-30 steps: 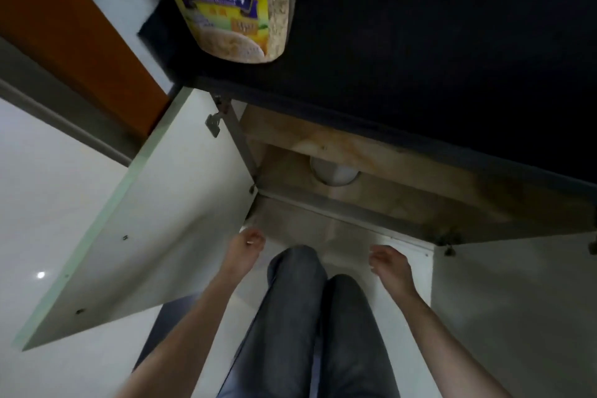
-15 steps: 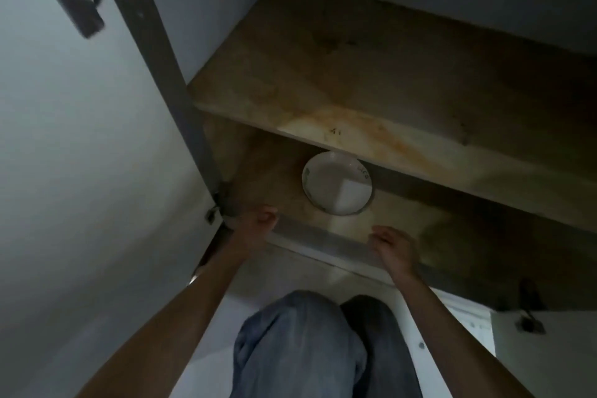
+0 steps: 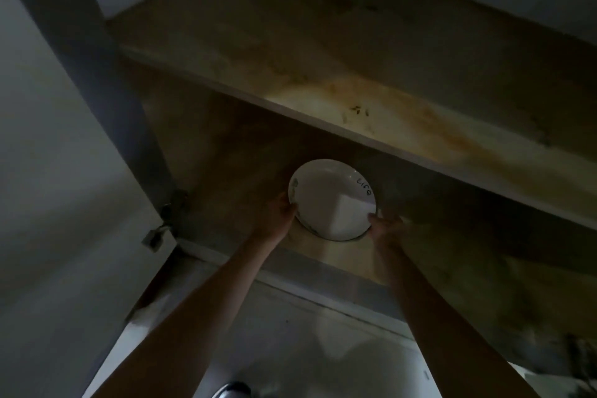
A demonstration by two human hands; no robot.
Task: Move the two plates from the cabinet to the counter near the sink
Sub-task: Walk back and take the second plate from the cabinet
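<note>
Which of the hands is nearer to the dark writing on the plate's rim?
The right. The right hand grips the plate at its lower right edge, just below the writing. The left hand holds the opposite, left edge, across the plate from it.

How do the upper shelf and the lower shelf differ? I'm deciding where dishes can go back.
The upper shelf holds nothing in view; the lower shelf carries the white plate, gripped at its rim by the left hand and right hand. The upper shelf shows a large orange-brown stain near its front edge; the lower shelf is mostly in shadow. Both are bare, worn wood.
</note>
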